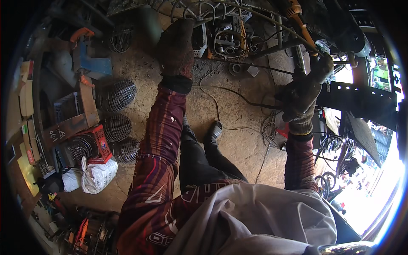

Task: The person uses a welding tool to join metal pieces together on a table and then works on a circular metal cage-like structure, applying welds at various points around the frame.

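Observation:
My left hand (176, 49), in a dark, dirty work glove, reaches forward to the near edge of a frame of curved metal rods (199, 9). Its fingers look curled, but the glove hides what lies in them. My right hand (305, 91), also gloved, is raised on the right beside a dark metal machine part (355, 95). Its fingers are bent round something dark that I cannot make out. Just beyond the right hand, an orange-handled tool (297, 23) slants down, its lower end close to the glove.
Several round wire cages (117, 94) sit on the concrete floor at left, near a red crate (101, 144) and white sacks (98, 175). A crate of metal rings (229, 42) stands ahead. Loose cable (244, 101) crosses the floor. A blue clamp-like steel piece (91, 63) is at left.

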{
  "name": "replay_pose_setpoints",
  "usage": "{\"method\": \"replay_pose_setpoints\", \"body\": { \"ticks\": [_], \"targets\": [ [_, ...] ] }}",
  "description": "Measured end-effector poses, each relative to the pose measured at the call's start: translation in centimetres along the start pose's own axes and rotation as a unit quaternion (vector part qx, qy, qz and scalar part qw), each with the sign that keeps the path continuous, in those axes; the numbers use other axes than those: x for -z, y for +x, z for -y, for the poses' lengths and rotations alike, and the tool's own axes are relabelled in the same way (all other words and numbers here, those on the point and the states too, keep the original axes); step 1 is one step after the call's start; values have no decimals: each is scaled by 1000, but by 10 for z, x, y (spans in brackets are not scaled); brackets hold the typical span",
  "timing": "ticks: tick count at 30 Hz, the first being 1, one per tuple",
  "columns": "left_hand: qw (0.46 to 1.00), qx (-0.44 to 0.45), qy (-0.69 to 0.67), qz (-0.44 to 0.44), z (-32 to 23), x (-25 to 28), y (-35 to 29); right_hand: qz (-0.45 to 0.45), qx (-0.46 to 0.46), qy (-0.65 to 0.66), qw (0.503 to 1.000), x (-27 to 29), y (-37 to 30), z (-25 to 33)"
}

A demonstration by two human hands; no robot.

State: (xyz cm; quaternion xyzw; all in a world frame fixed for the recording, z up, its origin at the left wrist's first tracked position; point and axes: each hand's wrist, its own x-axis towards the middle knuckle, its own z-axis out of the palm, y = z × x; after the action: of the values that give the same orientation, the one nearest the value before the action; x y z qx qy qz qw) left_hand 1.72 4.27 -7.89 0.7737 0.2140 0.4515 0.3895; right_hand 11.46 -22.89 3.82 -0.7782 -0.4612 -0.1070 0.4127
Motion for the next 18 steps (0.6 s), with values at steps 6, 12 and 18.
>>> {"method": "replay_pose_setpoints", "body": {
  "ticks": [6, 12, 18],
  "targets": [
    [994, -75, 78, 2, 16, -8, -1, 5, -7, -1, 1000, 0, -1, -3],
    [995, -75, 65, -15, 13, -7, 0, 12, -15, 3, 1000, 0, -2, -1],
    [1000, -12, 0, -7, 13, -8, -2, 14, -21, 6, 1000, 1, -4, -5]
  ]
}}
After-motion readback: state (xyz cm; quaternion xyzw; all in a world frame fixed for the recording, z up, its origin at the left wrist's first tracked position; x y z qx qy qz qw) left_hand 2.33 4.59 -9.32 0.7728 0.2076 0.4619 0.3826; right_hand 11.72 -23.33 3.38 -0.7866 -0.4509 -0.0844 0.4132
